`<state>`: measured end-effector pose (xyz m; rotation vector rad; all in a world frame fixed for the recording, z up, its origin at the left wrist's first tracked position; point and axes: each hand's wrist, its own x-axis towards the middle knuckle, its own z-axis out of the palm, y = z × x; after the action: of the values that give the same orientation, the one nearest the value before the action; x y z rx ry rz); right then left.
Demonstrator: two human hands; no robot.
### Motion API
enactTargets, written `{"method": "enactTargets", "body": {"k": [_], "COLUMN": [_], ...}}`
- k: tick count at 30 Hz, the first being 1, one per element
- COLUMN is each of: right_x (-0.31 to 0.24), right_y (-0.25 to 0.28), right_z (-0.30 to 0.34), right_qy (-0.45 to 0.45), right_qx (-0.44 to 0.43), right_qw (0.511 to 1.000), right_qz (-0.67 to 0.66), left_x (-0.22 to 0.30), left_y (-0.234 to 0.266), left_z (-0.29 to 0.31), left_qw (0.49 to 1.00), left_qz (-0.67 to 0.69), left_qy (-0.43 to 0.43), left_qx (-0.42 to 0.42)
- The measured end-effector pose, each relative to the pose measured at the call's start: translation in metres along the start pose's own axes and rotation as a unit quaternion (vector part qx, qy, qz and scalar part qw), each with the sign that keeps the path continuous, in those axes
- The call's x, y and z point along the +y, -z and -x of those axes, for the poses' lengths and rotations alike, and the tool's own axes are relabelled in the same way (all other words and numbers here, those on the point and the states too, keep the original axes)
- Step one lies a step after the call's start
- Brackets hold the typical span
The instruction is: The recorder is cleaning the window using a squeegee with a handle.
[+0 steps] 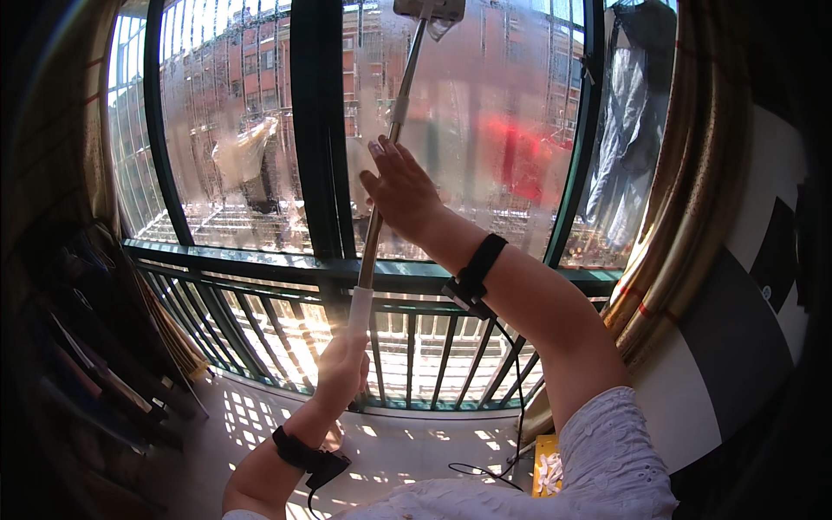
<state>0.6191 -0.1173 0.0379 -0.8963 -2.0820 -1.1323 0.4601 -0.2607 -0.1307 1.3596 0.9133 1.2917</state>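
Around the white handle (360,305) at the lower end of a metal pole (372,247), the left hand (342,368) is clenched; higher up the same pole, the right hand (406,192) grasps the shaft, its fingers bent about it. The pole leans slightly rightward between and above both grips, ending at a flat head (431,9) against the upper part of a window pane (468,95). Just below each hand, a black strap encircles the wrist; from the right strap (481,264) a thin cable (520,381) hangs. Behind the lower grip stand the dark bars of a railing (444,355). Beyond the glass, to the right of the upper grip, a red patch shows, blurred. Farther right hangs a patterned curtain (693,173). Below and right of both hands, a yellow box (543,446) holds small white pieces, near the sleeve (615,459).
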Motion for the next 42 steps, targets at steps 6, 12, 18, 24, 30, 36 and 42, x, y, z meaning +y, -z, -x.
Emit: {"method": "enactTargets", "body": {"k": [6,12,18,24,30,36,42], "right_x": [-0.003,-0.074,-0.176,-0.263,-0.264,-0.168,-0.059], "right_y": [-0.005,-0.043,-0.07,-0.071,-0.059,-0.061,-0.022], "right_z": [-0.04,-0.002,0.124,0.206,0.192,0.117,-0.005], "right_qy": [0.041,0.037,0.07,0.119,0.16,0.149,0.058], "right_qx": [0.051,0.028,-0.036,-0.164,-0.225,-0.042,0.09], "right_qw": [0.998,0.996,0.971,0.933,0.925,0.977,0.994], "right_qz": [0.024,-0.074,-0.228,-0.298,-0.26,-0.144,-0.033], "left_x": [0.023,-0.042,-0.111,-0.158,-0.176,-0.113,-0.023], "left_y": [0.004,0.045,0.068,0.09,0.099,0.065,0.032], "left_z": [-0.008,0.038,0.152,0.254,0.271,0.159,0.03], "left_qw": [0.999,0.996,0.982,0.945,0.923,0.986,0.998], "left_qz": [-0.009,-0.012,-0.045,-0.031,-0.325,-0.114,0.02], "left_qy": [-0.014,0.069,0.178,0.321,0.195,0.097,0.056], "left_qx": [0.033,0.053,0.035,0.062,0.067,0.073,0.016]}}
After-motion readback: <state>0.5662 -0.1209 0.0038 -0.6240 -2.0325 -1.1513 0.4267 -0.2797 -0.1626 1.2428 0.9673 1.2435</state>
